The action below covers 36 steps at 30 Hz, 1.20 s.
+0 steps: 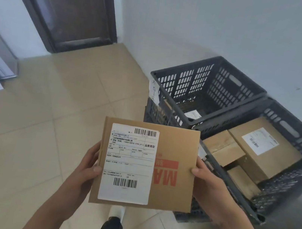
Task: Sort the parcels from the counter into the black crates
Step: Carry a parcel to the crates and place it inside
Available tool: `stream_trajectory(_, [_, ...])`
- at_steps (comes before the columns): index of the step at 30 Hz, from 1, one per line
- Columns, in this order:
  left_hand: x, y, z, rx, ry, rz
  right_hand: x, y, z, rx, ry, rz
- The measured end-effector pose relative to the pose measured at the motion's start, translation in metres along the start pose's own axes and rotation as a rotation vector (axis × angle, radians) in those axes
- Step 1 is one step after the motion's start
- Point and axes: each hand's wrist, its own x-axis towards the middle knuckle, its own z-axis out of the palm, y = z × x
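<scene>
Holding a flat cardboard parcel [145,165] between both hands, the person stands over the tiled floor [47,118] with its label side up. The left hand [87,165] grips the parcel's left edge, thumb lying on the white shipping label [129,164]; the right hand [208,183] clamps the right edge, thumb on top and fingers hidden underneath. The parcel is nearly square, slightly taller than wide as seen here, its longer side running away from the body.

Both black crates lie ahead and to the right of the hands. The near crate [291,190] sits just beside the right hand, its rim partly hidden behind the parcel's right edge, and it already holds several brown boxes [258,150]. The far crate [173,78] stands beyond it against the wall and looks almost empty, with only something pale at the bottom. The right hand is nearer to either crate, so the drop probably means a carry rightward and forward; which crate suits this label cannot be told.
</scene>
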Motion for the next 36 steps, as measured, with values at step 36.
stream_trajectory(36, [0.609,0.094,0.186,0.739,-0.59,-0.353,0.32,-0.136,-0.197,0.33,1.102,-0.081])
